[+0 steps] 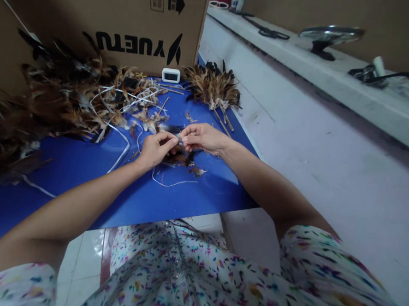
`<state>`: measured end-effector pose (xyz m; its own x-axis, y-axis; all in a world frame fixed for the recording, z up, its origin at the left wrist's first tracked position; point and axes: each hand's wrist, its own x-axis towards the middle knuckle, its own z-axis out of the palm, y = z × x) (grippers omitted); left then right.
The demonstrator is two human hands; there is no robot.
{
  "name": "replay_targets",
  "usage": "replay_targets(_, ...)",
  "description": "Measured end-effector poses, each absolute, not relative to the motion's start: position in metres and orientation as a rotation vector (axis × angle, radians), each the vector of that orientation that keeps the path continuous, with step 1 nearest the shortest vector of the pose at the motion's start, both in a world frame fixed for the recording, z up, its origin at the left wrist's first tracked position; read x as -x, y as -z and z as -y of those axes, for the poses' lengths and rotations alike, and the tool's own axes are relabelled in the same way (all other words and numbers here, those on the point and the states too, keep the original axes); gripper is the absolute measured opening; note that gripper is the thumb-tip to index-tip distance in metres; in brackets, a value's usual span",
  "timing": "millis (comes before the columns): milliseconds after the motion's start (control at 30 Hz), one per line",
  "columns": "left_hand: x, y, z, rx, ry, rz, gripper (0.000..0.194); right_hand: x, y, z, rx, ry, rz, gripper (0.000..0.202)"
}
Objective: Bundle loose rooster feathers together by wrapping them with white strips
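Note:
My left hand (158,149) and my right hand (204,138) meet above the blue tabletop (132,208), thumbs and fingertips pinched close together. Between the fingertips is a feather (178,135), pale at its base; its dark part is blurred by motion. Below the hands lie loose brown and black feathers (181,159), partly hidden by my fingers. A small brown-and-white feather (198,172) rests just nearer to me, beside a thin white strand (178,184).
A large heap of brown feathers (59,93) with white ribbon (123,155) covers the left. Feather bundles on sticks (213,86) lie at the back right. A white digital clock (171,75) stands before a cardboard box (139,24). The wall ledge holds scissors (272,33) and a round mirror (331,34).

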<state>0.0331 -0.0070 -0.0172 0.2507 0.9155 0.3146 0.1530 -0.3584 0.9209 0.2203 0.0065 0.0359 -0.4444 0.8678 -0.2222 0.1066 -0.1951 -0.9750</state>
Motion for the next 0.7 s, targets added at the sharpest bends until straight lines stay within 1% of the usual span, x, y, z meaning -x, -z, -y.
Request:
replay_targets(267, -0.034, 0.019, 0.006, -1.635, -1.17, -0.995, 0.022, -0.226, -0.037, -0.004, 1.179, -1.646, 1.45, 0.015)
replay_targets(367, -0.033, 0.018, 0.007, -1.679, -1.16, -1.036, 0.022, -0.228, -0.037, -0.003, 1.185, -1.64, 1.445, 0.015)
replay_targets(533, -0.033, 0.015, 0.01, -1.824, -1.159, -1.119, 0.017, -0.232, -0.035, -0.002, 1.16, -1.622, 1.457, 0.02)
replay_targets(700, -0.033, 0.015, 0.01, -1.875, -1.182, -1.163, 0.017, -0.236, -0.033, -0.001, 1.13, -1.578, 1.49, 0.021)
